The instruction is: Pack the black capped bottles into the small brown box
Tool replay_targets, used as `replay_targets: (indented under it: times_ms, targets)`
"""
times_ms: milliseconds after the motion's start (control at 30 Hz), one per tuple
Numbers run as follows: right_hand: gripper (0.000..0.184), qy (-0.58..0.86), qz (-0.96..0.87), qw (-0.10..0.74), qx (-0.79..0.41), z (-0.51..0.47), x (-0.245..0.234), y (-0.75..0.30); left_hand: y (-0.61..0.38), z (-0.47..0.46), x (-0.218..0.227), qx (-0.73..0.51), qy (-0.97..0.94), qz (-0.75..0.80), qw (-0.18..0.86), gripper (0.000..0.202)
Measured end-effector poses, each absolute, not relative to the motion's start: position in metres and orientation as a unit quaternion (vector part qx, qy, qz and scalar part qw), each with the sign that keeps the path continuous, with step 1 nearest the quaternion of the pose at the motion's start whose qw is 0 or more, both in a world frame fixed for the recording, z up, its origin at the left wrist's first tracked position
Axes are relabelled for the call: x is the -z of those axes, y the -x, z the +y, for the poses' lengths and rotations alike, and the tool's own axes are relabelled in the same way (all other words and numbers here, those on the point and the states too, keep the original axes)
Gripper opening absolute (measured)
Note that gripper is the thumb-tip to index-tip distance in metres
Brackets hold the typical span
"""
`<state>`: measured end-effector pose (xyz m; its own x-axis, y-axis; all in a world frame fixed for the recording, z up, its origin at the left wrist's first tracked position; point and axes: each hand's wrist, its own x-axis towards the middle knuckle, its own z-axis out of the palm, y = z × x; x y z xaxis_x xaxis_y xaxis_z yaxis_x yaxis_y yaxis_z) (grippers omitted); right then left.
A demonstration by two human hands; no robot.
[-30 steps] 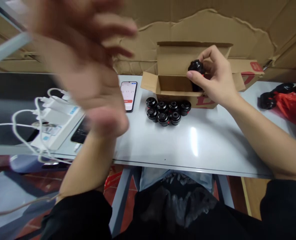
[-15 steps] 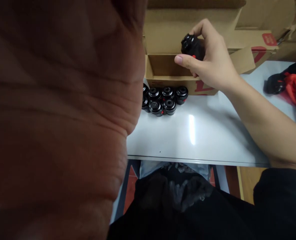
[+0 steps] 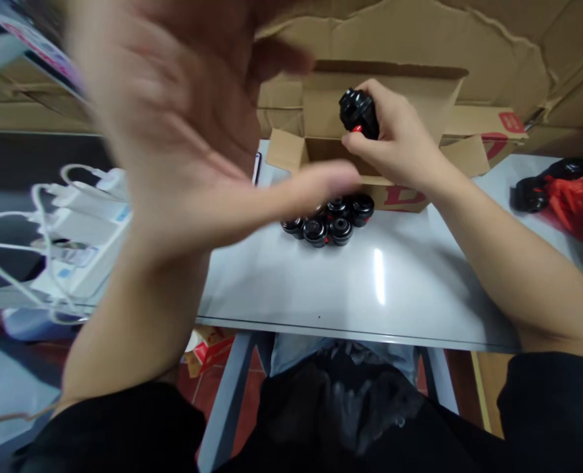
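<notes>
My left hand [image 3: 188,144] is raised close to the camera, its palm showing, blurred, with the thumb stretched out to the right and nothing held in it. In my right hand [image 3: 402,138] is a glossy black cylindrical part [image 3: 359,112] with a small red tab, its stepped end pointing up and left. That hand is over the cardboard box [image 3: 385,72], whose flaps are folded out. Several similar black parts [image 3: 341,230] stand grouped on the white table [image 3: 291,289] before the box; my left thumb hides some of them.
At the right lie more black parts [image 3: 530,195] and a red plastic bag [image 3: 574,197]. White power strips [image 3: 82,243] with looped cables are on the left. Behind the box stands large cardboard [image 3: 498,59]. The table's front edge [image 3: 350,336] runs just above my lap.
My left hand has drawn back from the camera, uncovering the table's left side and the cables. My right hand still holds the black part near the box. The view has tilted up slightly.
</notes>
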<state>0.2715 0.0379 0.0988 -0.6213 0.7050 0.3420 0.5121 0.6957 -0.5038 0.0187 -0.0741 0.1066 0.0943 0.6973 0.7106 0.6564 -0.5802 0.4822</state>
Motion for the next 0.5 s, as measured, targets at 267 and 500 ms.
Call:
replay_targets:
  times_ms: [267,500]
  targets:
    - [0.051,0.360,-0.920,0.120,-0.095,0.044,-0.088,-0.264,0.017,-0.004,0.003,-0.478,-0.712,0.507,0.085,0.064]
    - [0.051,0.381,-0.907,0.123,-0.134,0.047,-0.083,-0.268,0.012,-0.009,0.004,-0.469,-0.693,0.511,0.196,0.062]
